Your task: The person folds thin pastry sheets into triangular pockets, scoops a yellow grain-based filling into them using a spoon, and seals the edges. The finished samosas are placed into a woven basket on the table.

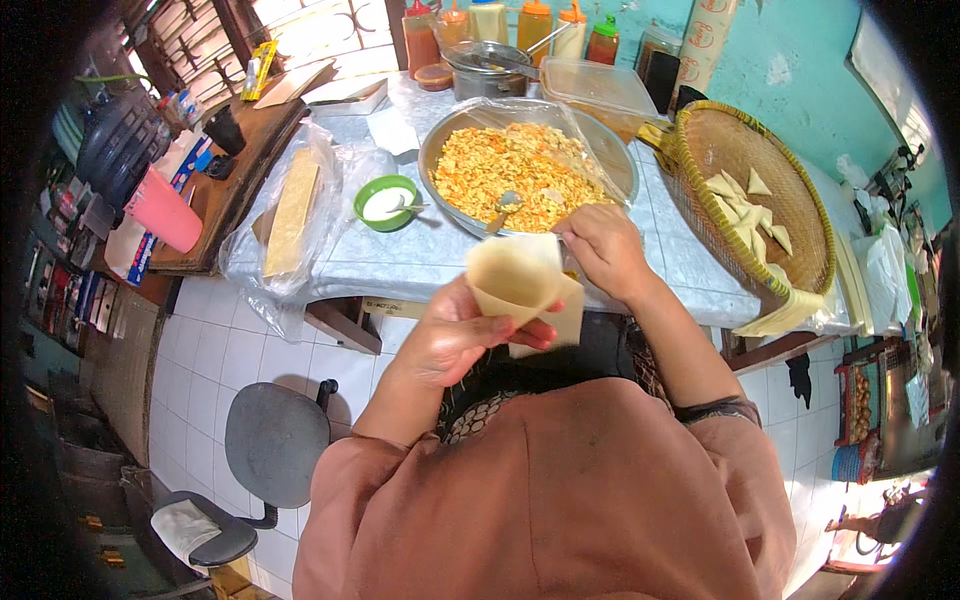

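My left hand [466, 330] holds a thin pastry wrapper [517, 281] rolled into a cone, its wide mouth facing up. A flat tail of the same pale sheet hangs below the fingers. Close to the cone's upper right edge is my right hand [604, 251], fingers bent together at the basin's near rim; whether they pinch anything is not clear. Behind both hands stands a wide metal basin [433, 161] of yellow-orange shredded filling [495, 169], partly covered by clear plastic film. A spoon [508, 201] rests in the filling.
Left of the basin sit a green bowl [362, 214] of white paste with a spoon and a stack of pastry strips [292, 214] on plastic. A woven tray [799, 172] at right holds several folded pastry triangles [739, 206]. Sauce bottles [534, 28] line the wall; a grey chair [277, 442] stands lower left.
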Demonstrator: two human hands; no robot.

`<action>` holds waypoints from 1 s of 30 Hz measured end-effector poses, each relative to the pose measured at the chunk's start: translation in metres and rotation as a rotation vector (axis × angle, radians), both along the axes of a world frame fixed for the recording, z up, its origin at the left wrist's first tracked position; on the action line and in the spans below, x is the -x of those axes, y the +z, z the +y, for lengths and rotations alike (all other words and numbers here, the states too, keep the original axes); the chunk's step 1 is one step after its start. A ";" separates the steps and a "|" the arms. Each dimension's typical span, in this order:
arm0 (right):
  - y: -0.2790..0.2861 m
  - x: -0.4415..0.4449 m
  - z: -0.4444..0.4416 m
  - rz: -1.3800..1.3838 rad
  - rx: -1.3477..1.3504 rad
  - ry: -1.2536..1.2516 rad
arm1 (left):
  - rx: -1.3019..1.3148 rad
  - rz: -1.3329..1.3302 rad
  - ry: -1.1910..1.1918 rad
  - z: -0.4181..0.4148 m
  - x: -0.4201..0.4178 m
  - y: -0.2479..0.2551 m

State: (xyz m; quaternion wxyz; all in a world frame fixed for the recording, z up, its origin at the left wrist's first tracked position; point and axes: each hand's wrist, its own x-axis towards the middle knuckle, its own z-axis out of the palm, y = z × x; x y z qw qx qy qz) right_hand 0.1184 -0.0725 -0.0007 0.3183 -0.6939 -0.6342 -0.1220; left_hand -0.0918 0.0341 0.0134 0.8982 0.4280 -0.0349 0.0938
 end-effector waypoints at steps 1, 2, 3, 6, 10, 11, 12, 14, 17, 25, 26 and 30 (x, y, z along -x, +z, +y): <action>0.001 0.002 -0.002 0.004 -0.034 0.027 | 0.013 -0.017 0.047 0.005 0.004 0.002; 0.001 0.001 -0.004 0.008 -0.068 0.052 | 0.029 -0.087 0.095 0.011 0.005 0.003; 0.002 -0.001 -0.009 0.017 -0.100 0.072 | 0.025 -0.105 0.154 0.016 0.007 0.006; 0.010 -0.017 -0.032 0.103 0.006 0.128 | 0.002 -0.181 0.328 0.028 0.010 0.016; 0.024 -0.045 -0.074 0.176 0.096 0.141 | -0.014 -0.160 0.489 0.039 0.002 0.016; 0.028 -0.050 -0.083 0.184 0.130 0.127 | -0.013 -0.164 0.504 0.038 -0.004 0.016; 0.029 -0.055 -0.089 0.189 0.103 0.109 | -0.012 -0.169 0.522 0.036 -0.010 0.018; 0.034 -0.053 -0.099 0.175 0.079 -0.027 | -0.020 -0.169 0.547 0.032 -0.026 0.024; 0.040 -0.034 -0.101 0.145 0.096 -0.174 | -0.089 -0.214 0.481 0.031 -0.058 0.036; 0.069 -0.026 -0.046 -0.121 0.900 -0.174 | -0.196 -0.247 0.447 0.028 -0.143 0.028; 0.076 -0.029 -0.041 -0.160 1.001 -0.214 | -0.206 -0.251 0.455 0.025 -0.145 0.023; 0.074 -0.040 -0.029 -0.240 1.174 -0.356 | -0.186 -0.206 0.450 0.023 -0.141 0.020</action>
